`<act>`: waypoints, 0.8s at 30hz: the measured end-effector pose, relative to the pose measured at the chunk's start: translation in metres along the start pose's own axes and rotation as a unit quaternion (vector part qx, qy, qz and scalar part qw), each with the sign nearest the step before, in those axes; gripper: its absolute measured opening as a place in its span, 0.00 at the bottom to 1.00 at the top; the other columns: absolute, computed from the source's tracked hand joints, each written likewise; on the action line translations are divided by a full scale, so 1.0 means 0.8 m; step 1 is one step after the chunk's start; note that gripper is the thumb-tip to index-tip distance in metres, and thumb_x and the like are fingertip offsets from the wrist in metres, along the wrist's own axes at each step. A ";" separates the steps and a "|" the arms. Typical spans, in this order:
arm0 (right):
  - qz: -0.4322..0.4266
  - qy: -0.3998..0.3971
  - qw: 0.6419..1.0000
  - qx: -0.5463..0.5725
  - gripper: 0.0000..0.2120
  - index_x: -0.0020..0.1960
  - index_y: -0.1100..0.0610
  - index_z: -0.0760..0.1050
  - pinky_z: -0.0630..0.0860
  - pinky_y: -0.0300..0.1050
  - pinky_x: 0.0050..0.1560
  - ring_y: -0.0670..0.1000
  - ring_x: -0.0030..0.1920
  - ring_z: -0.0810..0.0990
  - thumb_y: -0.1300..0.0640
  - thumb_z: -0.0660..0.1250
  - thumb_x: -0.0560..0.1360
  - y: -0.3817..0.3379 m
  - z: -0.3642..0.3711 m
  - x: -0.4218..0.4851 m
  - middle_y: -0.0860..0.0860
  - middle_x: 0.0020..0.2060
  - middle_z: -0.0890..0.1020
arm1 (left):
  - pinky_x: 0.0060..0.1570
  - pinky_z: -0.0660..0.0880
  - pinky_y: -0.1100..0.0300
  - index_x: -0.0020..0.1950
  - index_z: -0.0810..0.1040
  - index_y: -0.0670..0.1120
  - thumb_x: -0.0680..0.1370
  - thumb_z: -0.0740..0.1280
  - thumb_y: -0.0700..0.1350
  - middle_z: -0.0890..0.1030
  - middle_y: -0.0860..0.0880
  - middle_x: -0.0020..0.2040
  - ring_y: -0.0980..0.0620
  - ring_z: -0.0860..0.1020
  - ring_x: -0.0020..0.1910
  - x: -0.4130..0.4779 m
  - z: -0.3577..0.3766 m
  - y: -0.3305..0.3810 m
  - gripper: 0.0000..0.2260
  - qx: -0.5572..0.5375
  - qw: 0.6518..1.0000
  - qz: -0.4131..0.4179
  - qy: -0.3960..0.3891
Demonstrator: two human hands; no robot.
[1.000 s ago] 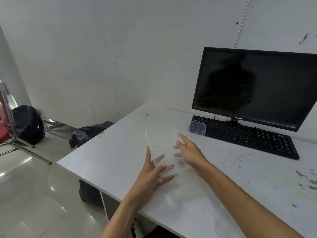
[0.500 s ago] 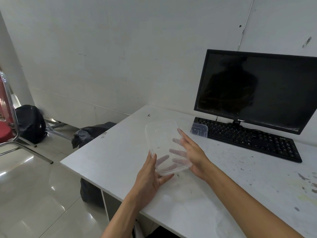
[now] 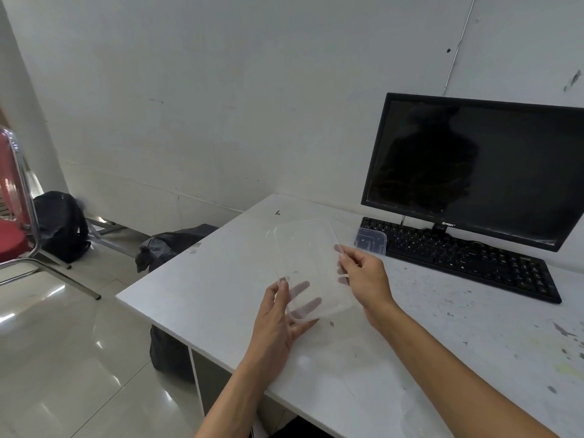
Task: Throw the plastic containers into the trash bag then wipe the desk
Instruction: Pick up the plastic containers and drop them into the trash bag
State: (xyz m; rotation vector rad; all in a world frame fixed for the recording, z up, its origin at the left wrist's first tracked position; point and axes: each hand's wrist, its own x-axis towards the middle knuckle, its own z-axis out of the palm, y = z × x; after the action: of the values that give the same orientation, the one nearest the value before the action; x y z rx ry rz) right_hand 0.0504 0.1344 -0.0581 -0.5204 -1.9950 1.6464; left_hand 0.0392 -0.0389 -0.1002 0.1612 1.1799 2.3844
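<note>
As left hand (image 3: 274, 324) and right hand (image 3: 364, 279) hold clear container (image 3: 304, 248), fingers (image 3: 300, 288) show through.

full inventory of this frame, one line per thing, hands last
large clear container: 1, transparent, held over the desk's front-left part
small clear container: 1, transparent, on the desk at the keyboard's left end
desk: 1, white, stained, centre to right
keyboard: 1, black, on the desk before the monitor
monitor: 1, black, screen dark, desk's back right
trash bag: 1, black, on the floor at the desk's left edge
dark bag: 1, black, on the floor by the wall
chair: 1, red, metal frame, far left
left hand: thumb on the large container's rim, fingers beneath
right hand: grips its right edge
</note>
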 end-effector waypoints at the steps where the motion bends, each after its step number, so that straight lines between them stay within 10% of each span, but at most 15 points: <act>1: 0.009 0.000 1.000 0.022 0.11 0.60 0.51 0.82 0.78 0.37 0.41 0.45 0.40 0.79 0.58 0.64 0.82 0.001 -0.001 0.001 0.47 0.39 0.82 | 0.44 0.85 0.49 0.65 0.75 0.47 0.75 0.67 0.58 0.83 0.45 0.63 0.38 0.85 0.56 0.000 0.000 0.001 0.23 -0.006 1.000 -0.002 0.003; 15: -0.001 0.020 1.000 0.017 0.12 0.62 0.51 0.82 0.77 0.41 0.58 0.41 0.54 0.80 0.53 0.64 0.82 0.000 0.015 -0.007 0.39 0.52 0.83 | 0.45 0.84 0.52 0.68 0.71 0.51 0.74 0.63 0.62 0.81 0.44 0.66 0.38 0.84 0.57 -0.001 0.000 0.000 0.26 -0.015 1.000 0.004 -0.023; 24: -0.011 0.051 0.997 -0.049 0.13 0.62 0.52 0.82 0.70 0.32 0.49 0.40 0.51 0.79 0.54 0.63 0.82 0.000 0.030 -0.008 0.45 0.56 0.84 | 0.53 0.82 0.55 0.71 0.67 0.55 0.68 0.76 0.63 0.83 0.53 0.64 0.41 0.83 0.61 -0.002 -0.001 -0.002 0.36 0.065 0.995 -0.016 -0.069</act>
State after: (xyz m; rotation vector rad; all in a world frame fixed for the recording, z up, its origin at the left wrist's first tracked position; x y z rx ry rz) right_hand 0.0412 0.1122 -0.0622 -0.6038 -2.0071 1.4846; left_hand 0.0408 -0.0394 -0.1019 0.3419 1.2623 2.2309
